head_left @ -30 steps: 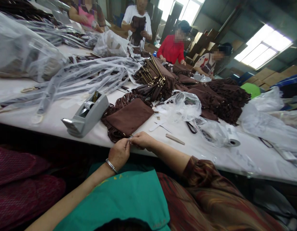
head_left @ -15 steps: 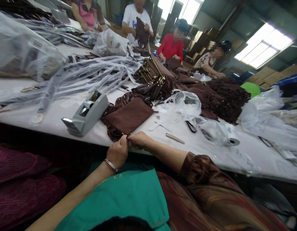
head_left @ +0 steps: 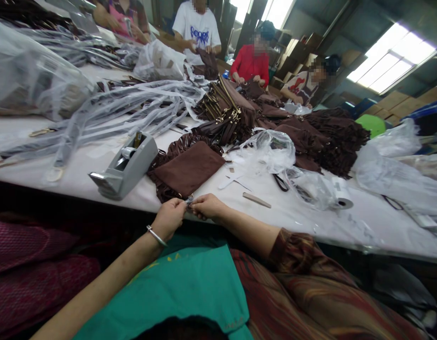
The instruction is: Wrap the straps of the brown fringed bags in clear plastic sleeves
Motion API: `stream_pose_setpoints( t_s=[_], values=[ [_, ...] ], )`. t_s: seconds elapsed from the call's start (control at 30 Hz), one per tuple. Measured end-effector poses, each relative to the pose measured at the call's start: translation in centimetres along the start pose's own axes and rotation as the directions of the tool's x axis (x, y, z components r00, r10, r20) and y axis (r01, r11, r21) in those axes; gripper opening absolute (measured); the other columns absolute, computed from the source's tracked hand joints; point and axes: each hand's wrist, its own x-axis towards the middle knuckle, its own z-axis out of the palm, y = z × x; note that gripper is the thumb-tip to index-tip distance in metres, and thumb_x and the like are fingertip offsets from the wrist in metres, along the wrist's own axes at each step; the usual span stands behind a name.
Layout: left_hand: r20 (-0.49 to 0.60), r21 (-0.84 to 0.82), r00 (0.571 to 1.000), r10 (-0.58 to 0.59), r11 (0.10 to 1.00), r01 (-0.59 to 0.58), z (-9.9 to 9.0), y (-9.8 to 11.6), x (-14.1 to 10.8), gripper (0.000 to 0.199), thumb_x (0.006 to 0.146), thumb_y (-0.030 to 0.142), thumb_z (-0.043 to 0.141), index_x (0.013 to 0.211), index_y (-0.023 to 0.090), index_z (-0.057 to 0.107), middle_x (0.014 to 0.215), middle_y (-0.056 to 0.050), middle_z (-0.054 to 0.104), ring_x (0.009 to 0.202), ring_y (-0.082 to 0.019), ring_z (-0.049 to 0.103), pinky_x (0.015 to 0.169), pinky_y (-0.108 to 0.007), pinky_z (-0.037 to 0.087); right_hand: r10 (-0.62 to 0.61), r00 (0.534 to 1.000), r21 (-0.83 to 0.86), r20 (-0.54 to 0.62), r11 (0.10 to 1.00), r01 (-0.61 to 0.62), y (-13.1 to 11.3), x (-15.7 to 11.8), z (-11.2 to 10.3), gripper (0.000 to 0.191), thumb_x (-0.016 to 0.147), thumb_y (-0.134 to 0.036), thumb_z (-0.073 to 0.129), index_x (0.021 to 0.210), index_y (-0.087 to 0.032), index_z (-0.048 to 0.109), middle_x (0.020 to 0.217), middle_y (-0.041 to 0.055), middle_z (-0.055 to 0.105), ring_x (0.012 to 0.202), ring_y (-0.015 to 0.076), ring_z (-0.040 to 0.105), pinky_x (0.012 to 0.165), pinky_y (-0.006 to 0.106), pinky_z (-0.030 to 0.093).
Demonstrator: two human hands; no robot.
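Both hands met at the table's (head_left: 98,182) near edge: left hand (head_left: 169,218) and right hand (head_left: 207,206) pinched a small metal piece (head_left: 189,199) at the brown pouch's (head_left: 188,171) near corner. Such a fingertip hold could likely slip, dropping the piece off the edge.

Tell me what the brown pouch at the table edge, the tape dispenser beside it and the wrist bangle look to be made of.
The brown pouch looks like suede-like fabric: matte, soft nap, with a ruffled fringe edge. The tape dispenser looks like grey moulded plastic, smooth and dull. The bangle on the left hand seems metal, silvery with a shine. Both hands pinch a small glinting piece, perhaps metal; too small to tell.
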Motion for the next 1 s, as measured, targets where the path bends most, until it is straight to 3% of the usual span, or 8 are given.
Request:
stream_pose_setpoints(
  t_s=[0.17,0.37,0.5,0.6,0.67,0.73,0.9,1.0],
  values=[
    [0.237,-0.519,0.935,-0.264,0.779,0.352,0.3,1.2,-0.4,0.013,0.086,0.017,0.05,0.074,0.016,0.045,0.056,0.007,0.039,0.038,-0.002,0.029,0.035,-0.012,0.017,-0.003,1.0,0.085,0.01,0.996,0.003,0.2,0.0,0.3,0.018,0.078,-0.005,0.054,0.062,-0.013,0.059,0.047,-0.0049,0.052,0.037,0.0047,0.043,0.034,0.015,0.031],
    [0.437,-0.559,0.783,-0.442,0.548,0.622,-0.6,2.4,-0.6,0.018,0.093,0.014,0.041,0.076,0.014,0.047,0.052,0.01,0.03,0.033,0.0,0.021,0.031,-0.01,0.013,-0.066,0.996,0.082,-0.052,0.994,0.07,1.2,0.6,0.8,0.012,0.076,-0.008,0.058,0.067,-0.014,0.064,0.045,-0.0062,0.052,0.038,0.0051,0.044,0.037,0.015,0.033],
    [0.467,-0.513,0.759,-0.454,0.56,0.651,-0.9,2.9,-1.1,0.021,0.093,0.017,0.042,0.074,0.013,0.049,0.049,0.011,0.026,0.032,0.0,0.018,0.032,-0.011,0.011,-0.127,0.99,0.075,-0.054,0.989,0.131,1.6,1.1,0.8,0.01,0.074,-0.009,0.058,0.068,-0.015,0.063,0.044,-0.0062,0.052,0.038,0.0064,0.045,0.038,0.016,0.035],
    [0.369,-0.441,0.844,-0.389,0.726,0.527,-0.5,3.0,-2.0,0.018,0.09,0.021,0.049,0.075,0.013,0.053,0.05,0.009,0.032,0.034,-0.001,0.021,0.034,-0.013,0.012,-0.12,0.993,0.057,-0.002,0.991,0.12,1.3,1.3,0.7,0.01,0.072,-0.013,0.062,0.064,-0.015,0.058,0.042,-0.0058,0.051,0.036,0.0075,0.044,0.036,0.017,0.034],
    [0.207,-0.346,0.945,-0.253,0.885,0.313,-0.1,2.7,-2.7,0.018,0.086,0.027,0.056,0.073,0.014,0.056,0.05,0.007,0.039,0.037,-0.003,0.027,0.036,-0.015,0.016,-0.131,0.991,0.001,0.014,0.991,0.131,1.0,1.4,0.5,0.015,0.073,-0.015,0.063,0.061,-0.016,0.054,0.04,-0.006,0.048,0.034,0.0073,0.041,0.035,0.018,0.031],
    [0.022,-0.154,0.999,-0.048,0.987,0.05,0.1,2.2,-3.1,0.021,0.081,0.033,0.061,0.071,0.014,0.06,0.052,0.004,0.046,0.042,-0.006,0.037,0.039,-0.018,0.024,-0.159,0.986,-0.108,0.049,0.981,0.164,0.8,1.5,-0.1,0.015,0.074,-0.015,0.061,0.061,-0.016,0.055,0.04,-0.0058,0.048,0.034,0.0071,0.041,0.036,0.018,0.031],
    [-0.128,0.318,0.939,0.321,0.91,-0.267,0.0,0.3,-3.3,0.023,0.084,0.036,0.057,0.081,0.017,0.069,0.063,0.0,0.063,0.056,-0.014,0.054,0.053,-0.024,0.038,-0.355,0.934,-0.491,0.048,0.806,0.332,-0.4,0.7,-3.2,0.013,0.078,-0.016,0.059,0.068,-0.014,0.066,0.055,-0.0008,0.061,0.051,0.0105,0.055,0.053,0.021,0.042],
    [-0.126,0.443,0.877,0.464,0.817,-0.369,0.0,-0.4,-3.2,0.021,0.087,0.034,0.055,0.084,0.018,0.069,0.071,-0.002,0.068,0.062,-0.015,0.06,0.061,-0.026,0.042,-0.64,0.762,-0.546,0.1,0.605,0.58,-2.1,-0.6,-4.6,0.013,0.084,-0.018,0.059,0.085,-0.015,0.072,0.08,0.0033,0.069,0.075,0.0128,0.062,0.073,0.023,0.047]
  ],
)
